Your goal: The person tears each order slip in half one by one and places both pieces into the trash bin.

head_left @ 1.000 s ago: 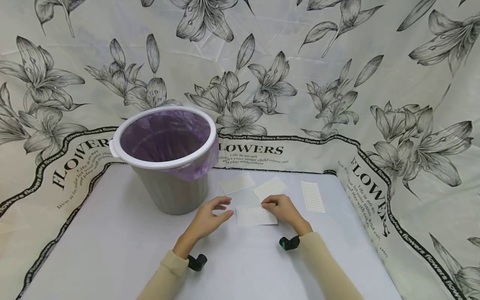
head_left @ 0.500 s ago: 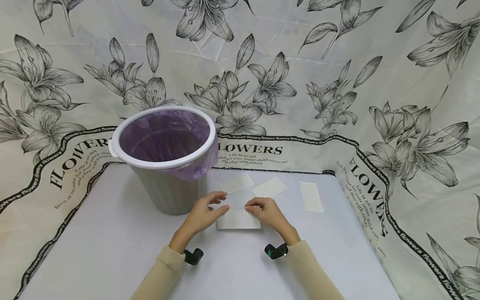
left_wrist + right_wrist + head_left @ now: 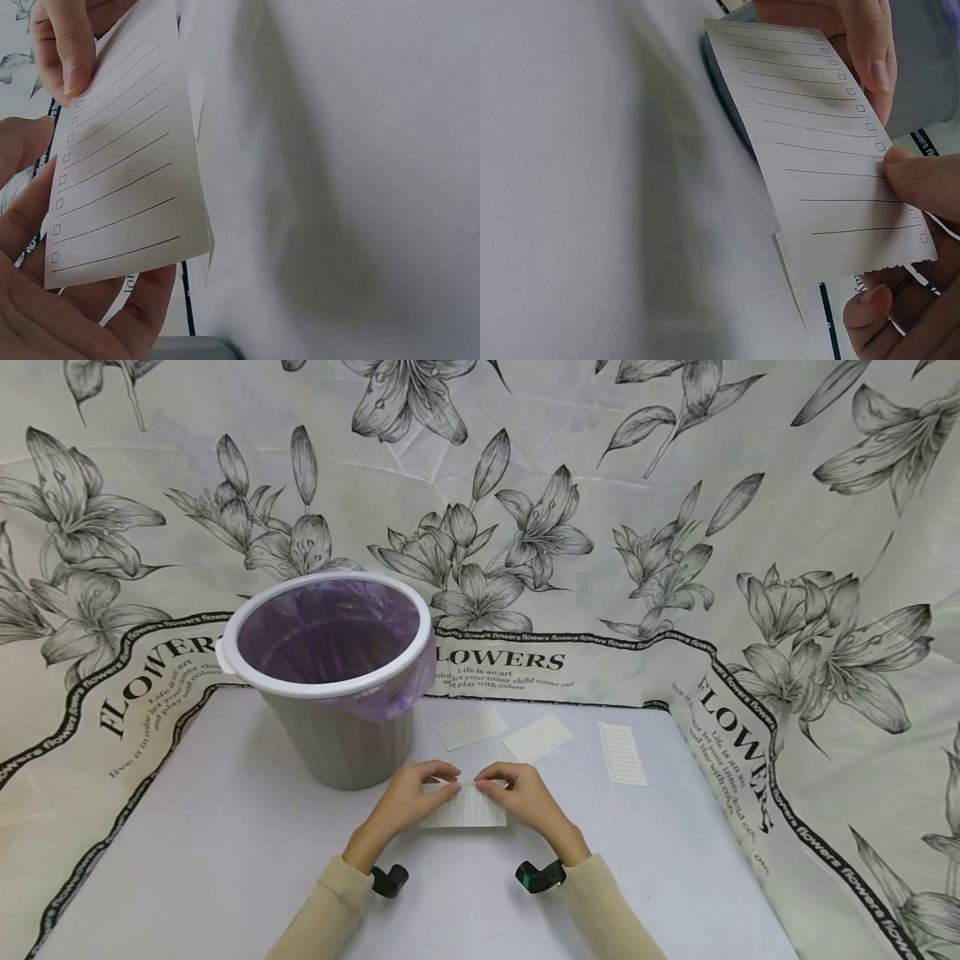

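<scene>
Close over the table, a lined checklist sheet (image 3: 468, 812) with small boxes along one side is pinched at its far edge by my right hand (image 3: 528, 793). In the right wrist view the right thumb (image 3: 922, 178) presses on its face, near a short jagged edge. My left hand (image 3: 411, 797) is at the sheet's other end. Its fingers (image 3: 142, 311) pass behind the paper, and its thumb (image 3: 26, 146) stands off the edge. A thin second paper edge (image 3: 209, 244) shows behind the sheet in the left wrist view.
Three more lined sheets lie farther back: one left (image 3: 472, 729), one in the middle (image 3: 537, 738), one right (image 3: 622, 753). A grey trash bin (image 3: 348, 747) with a white rim and purple liner (image 3: 390, 697) stands at left. Flower-printed cloth (image 3: 525, 543) walls the white table.
My right hand has carried the sheet leftward and toward me from beside the middle loose sheet. The left hand first drew back slightly, and now its fingers are at the sheet.
</scene>
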Motion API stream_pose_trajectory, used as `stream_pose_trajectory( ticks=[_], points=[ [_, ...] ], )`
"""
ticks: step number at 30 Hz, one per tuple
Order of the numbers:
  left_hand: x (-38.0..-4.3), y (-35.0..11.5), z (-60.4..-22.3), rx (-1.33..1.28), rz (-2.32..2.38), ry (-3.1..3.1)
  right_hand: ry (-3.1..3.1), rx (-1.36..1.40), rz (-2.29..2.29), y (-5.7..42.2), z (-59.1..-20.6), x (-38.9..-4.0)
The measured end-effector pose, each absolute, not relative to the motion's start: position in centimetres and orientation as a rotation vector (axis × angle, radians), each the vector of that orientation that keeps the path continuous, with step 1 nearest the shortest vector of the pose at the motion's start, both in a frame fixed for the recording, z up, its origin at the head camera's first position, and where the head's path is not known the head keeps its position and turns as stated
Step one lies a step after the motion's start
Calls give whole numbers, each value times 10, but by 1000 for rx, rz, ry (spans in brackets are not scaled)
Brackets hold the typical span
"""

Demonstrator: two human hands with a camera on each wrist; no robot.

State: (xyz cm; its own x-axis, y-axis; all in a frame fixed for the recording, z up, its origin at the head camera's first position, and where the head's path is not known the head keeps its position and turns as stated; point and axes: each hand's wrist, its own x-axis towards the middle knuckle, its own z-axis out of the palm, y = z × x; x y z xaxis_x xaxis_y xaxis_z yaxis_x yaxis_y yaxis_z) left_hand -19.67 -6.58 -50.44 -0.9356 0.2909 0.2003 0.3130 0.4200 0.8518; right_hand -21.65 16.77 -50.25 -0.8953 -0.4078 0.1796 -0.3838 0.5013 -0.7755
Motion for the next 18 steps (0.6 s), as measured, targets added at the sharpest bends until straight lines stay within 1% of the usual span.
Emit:
stream_pose_trajectory(
  ticks=[5,18],
  points=[
    [-196,-65,-508,-583,-1536,-2608,2709,-709,-1382,165,-504,-214],
    [-193,-66,-513,-528,-1539,-2639,2704,-692,-1375,159,-510,-210]
  ],
)
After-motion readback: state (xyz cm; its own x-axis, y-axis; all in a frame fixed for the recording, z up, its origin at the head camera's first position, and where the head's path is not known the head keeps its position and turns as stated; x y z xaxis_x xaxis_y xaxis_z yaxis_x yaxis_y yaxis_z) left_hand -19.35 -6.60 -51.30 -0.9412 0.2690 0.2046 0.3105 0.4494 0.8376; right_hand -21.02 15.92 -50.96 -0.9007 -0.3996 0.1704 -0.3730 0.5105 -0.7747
